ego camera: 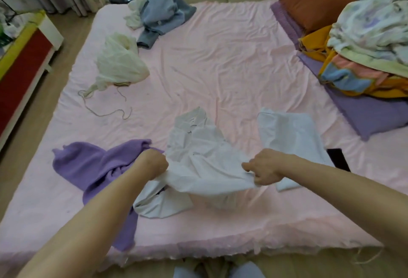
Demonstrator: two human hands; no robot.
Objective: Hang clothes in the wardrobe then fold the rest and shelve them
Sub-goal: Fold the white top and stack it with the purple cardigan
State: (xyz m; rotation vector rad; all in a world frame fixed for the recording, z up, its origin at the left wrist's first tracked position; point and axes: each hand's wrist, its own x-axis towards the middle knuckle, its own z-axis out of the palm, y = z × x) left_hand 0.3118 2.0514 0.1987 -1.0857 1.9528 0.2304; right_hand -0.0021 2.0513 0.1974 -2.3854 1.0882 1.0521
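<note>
A white collared shirt (pixel 198 151) lies crumpled on the pink bed sheet (pixel 220 67) near the front edge. My left hand (pixel 152 164) grips its hem on the left side. My right hand (pixel 265 170) pinches the same hem on the right, and the cloth is stretched between them, lifted a little off the bed. A purple knit garment (pixel 92 167) lies under my left forearm. Another white garment (pixel 289 136) lies flat just beyond my right hand.
A cream garment with a trailing cord (pixel 120 63) and a blue-grey pile (pixel 163 14) lie at the far left. Bedding and pillows (pixel 364 56) are heaped at the right. A black flat object (pixel 337 158) lies by my right forearm. A red-and-yellow cabinet (pixel 22 61) stands left.
</note>
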